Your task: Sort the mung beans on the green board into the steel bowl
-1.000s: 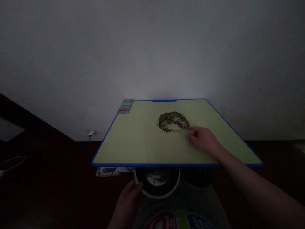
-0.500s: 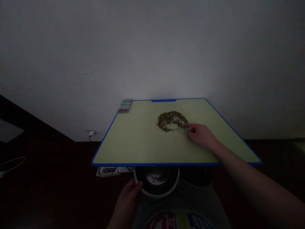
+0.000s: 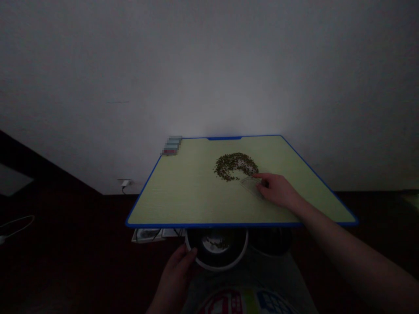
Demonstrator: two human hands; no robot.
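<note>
A crescent of small greenish-brown beans or seeds [image 3: 225, 163] lies on the pale yellow-green tabletop, its hollow side facing me. Close to its right end, my right hand [image 3: 276, 188] grips a clear flat plastic piece [image 3: 249, 183] between thumb and fingers. The piece rests on or just over the table and its outline is faint. Below the table's front edge is a bowl [image 3: 225, 267] with a pale rim and shiny bottom, holding some of the same small bits. My left hand [image 3: 178, 266] pinches the bowl's left rim, thumb on top.
The table [image 3: 170, 205] has a blue edge and stands against a grey wall. A blurred-out object [image 3: 172, 146] sits at its far left corner. A second dark round container [image 3: 273, 242] is under the edge, right of the bowl. A plug [image 3: 125, 183] is in the wall at left.
My right hand and the clear piece dipped toward the beans, then drew back slightly toward me, ending a little left of where they started. My left hand keeps hold of the bowl.
</note>
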